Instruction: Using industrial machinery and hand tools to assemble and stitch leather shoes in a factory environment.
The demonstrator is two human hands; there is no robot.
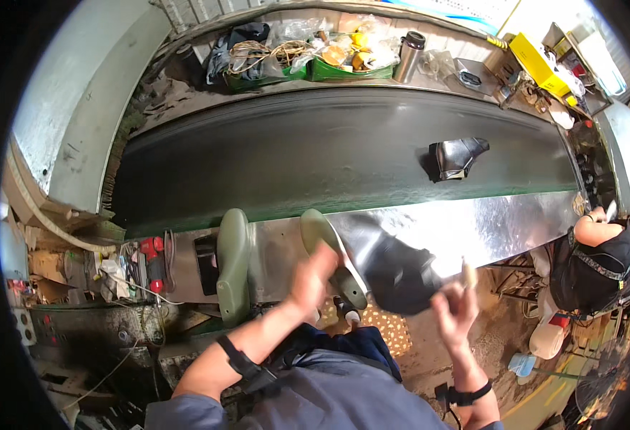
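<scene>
My left hand (313, 278) is smeared by motion over a green shoe last (318, 228) with a pale edge; whether it grips the last cannot be told. A second green shoe last (234, 261) stands to its left on the metal ledge. Between my hands is a blurred black piece (399, 271), which looks like a shoe upper. My right hand (456, 309) is raised at its right side, also blurred. A pale tip shows above its fingers, and I cannot make out whether it is a finger or a held thing.
A black ankle boot (458, 158) lies on the dark conveyor belt (293, 154) beyond the ledge. Green bins (351, 70) and a steel flask (409, 57) line the far shelf. A phone-like black slab (206, 264) and red tool (153, 259) lie left. Another person (591, 265) is at right.
</scene>
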